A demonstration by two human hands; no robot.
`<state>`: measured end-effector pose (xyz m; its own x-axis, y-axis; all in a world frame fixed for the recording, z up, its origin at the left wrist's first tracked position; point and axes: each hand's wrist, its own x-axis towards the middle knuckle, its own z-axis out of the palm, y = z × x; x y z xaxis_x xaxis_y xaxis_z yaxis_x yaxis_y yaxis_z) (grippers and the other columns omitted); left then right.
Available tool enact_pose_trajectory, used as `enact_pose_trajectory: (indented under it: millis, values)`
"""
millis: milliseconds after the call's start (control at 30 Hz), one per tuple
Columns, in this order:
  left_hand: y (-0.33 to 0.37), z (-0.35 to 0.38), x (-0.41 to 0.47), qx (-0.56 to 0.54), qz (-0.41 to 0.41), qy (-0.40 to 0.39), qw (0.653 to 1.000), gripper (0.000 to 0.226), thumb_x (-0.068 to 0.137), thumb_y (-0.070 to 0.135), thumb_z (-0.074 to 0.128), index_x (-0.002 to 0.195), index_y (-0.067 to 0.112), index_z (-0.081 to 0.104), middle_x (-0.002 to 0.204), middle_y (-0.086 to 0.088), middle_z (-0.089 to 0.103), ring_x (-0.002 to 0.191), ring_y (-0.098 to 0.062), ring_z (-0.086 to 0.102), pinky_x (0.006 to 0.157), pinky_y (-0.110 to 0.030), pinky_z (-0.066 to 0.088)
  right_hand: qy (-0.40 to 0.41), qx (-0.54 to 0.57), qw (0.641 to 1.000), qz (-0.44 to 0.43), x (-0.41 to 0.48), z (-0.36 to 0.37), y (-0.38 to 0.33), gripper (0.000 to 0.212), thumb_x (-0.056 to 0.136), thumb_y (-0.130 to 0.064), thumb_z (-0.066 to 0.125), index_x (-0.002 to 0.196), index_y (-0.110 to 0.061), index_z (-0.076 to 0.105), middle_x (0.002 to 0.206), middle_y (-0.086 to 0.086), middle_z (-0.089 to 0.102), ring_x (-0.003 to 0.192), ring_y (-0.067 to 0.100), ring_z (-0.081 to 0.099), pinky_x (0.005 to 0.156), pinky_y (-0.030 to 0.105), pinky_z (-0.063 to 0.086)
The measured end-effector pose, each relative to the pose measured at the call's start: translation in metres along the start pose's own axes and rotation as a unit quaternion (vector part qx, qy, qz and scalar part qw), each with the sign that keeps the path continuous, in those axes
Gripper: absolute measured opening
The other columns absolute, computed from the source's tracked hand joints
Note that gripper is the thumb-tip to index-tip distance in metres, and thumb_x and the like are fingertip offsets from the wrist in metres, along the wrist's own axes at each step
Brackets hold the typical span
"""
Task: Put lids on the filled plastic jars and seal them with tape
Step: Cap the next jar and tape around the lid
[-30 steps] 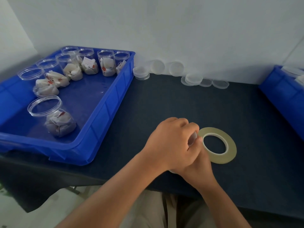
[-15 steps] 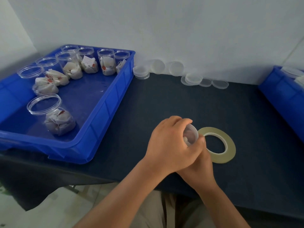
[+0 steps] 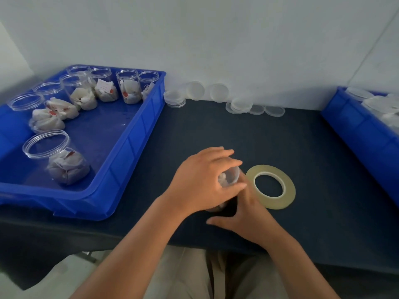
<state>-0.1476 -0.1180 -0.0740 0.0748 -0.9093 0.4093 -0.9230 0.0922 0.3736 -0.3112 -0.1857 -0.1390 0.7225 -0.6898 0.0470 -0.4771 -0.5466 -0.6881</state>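
Dark blue table against a pale wall, left hand curled round a small filled jar mid-table, right hand fingers straight and spread just beside it, tape roll near, open jars in a blue bin, loose lids by the wall.

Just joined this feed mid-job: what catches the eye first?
Centre table, the left hand grips a filled jar, the right hand beside it next to a flat tape roll. Left, a blue tray holds open filled jars; loose lids line the wall.
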Motion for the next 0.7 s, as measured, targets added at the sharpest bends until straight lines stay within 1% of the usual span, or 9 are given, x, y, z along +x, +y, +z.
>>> enact_pose_trajectory:
  millis: [67,100,167,233,333,433,500,600,700]
  values:
    - [-0.005,-0.002,-0.004,0.006,-0.014,0.001,1.000,0.058,0.087,0.070,0.065,0.136,0.040,0.068,0.163,0.011,0.044,0.150,-0.010,0.035,0.106,-0.031,0.045,0.055,-0.099,0.993,-0.016,-0.007,-0.013,0.022,0.118,0.077,-0.072,0.074,0.166,-0.036,0.005,0.163,-0.030,0.004,0.152,-0.013,-0.004,0.123,0.020,0.007]
    - [-0.007,-0.002,-0.006,0.010,-0.018,0.003,1.000,0.059,0.086,0.071,0.063,0.136,0.041,0.068,0.161,0.010,0.045,0.148,-0.012,0.038,0.104,-0.034,0.049,0.072,-0.123,0.990,0.013,-0.010,-0.022,0.031,0.116,0.080,-0.072,0.070,0.166,-0.036,0.003,0.163,-0.030,0.002,0.151,-0.014,-0.006,0.121,0.022,0.006]
    - [-0.008,-0.002,-0.007,0.017,-0.019,0.004,1.000,0.056,0.089,0.068,0.060,0.138,0.041,0.067,0.156,0.010,0.051,0.143,-0.013,0.044,0.104,-0.039,0.053,0.074,-0.190,0.976,0.077,-0.015,-0.036,0.046,0.102,0.086,-0.074,0.061,0.166,-0.030,0.016,0.170,-0.020,0.008,0.155,0.001,0.010,0.121,0.028,0.020]
    - [-0.009,-0.001,-0.005,0.011,-0.020,0.004,1.000,0.053,0.091,0.064,0.058,0.140,0.042,0.065,0.155,0.012,0.052,0.144,-0.010,0.043,0.108,-0.035,0.049,0.039,-0.259,0.962,0.083,-0.017,-0.046,0.054,0.076,0.095,-0.072,0.049,0.157,-0.028,0.044,0.167,-0.014,0.029,0.149,0.010,0.034,0.116,0.029,0.035]
    - [-0.012,0.000,-0.005,0.006,-0.016,-0.002,1.000,0.053,0.092,0.064,0.057,0.141,0.044,0.063,0.157,0.014,0.050,0.146,-0.006,0.039,0.109,-0.029,0.042,0.033,-0.291,0.955,0.051,-0.022,-0.051,0.050,0.053,0.099,-0.068,0.041,0.130,-0.031,0.062,0.138,-0.015,0.060,0.121,0.006,0.057,0.101,0.026,0.046]
    - [-0.011,-0.002,-0.004,0.006,-0.009,-0.018,1.000,0.061,0.089,0.067,0.057,0.144,0.040,0.062,0.161,0.008,0.046,0.151,-0.012,0.034,0.120,-0.038,0.036,0.072,-0.233,0.968,0.065,-0.032,-0.049,0.038,0.042,0.093,-0.072,0.039,0.100,-0.034,0.054,0.088,-0.014,0.063,0.072,0.005,0.060,0.062,0.023,0.049]
    - [-0.009,-0.005,-0.005,0.050,0.007,0.001,0.999,0.070,0.085,0.071,0.060,0.145,0.034,0.061,0.162,0.001,0.045,0.154,-0.020,0.032,0.127,-0.049,0.025,0.107,-0.159,0.979,0.070,-0.039,-0.047,0.029,0.035,0.093,-0.069,0.042,0.095,-0.034,0.049,0.071,-0.011,0.060,0.059,0.010,0.058,0.048,0.022,0.041]
    - [-0.001,-0.004,-0.011,0.074,0.058,0.085,0.992,0.063,0.088,0.069,0.065,0.130,0.022,0.073,0.141,0.001,0.063,0.138,-0.022,0.051,0.125,-0.051,0.029,0.139,-0.035,0.989,0.039,-0.050,-0.043,0.015,0.031,0.095,-0.064,0.045,0.094,-0.033,0.046,0.064,-0.009,0.058,0.056,0.007,0.055,0.049,0.022,0.041]
    - [0.016,0.004,-0.016,0.037,0.076,0.092,0.992,0.047,0.095,0.061,0.062,0.117,0.023,0.079,0.123,0.009,0.072,0.124,-0.013,0.059,0.121,-0.044,0.036,0.150,0.034,0.988,0.000,-0.056,-0.039,0.003,0.036,0.099,-0.068,0.043,0.094,-0.032,0.047,0.069,-0.015,0.059,0.053,0.007,0.051,0.049,0.020,0.039]
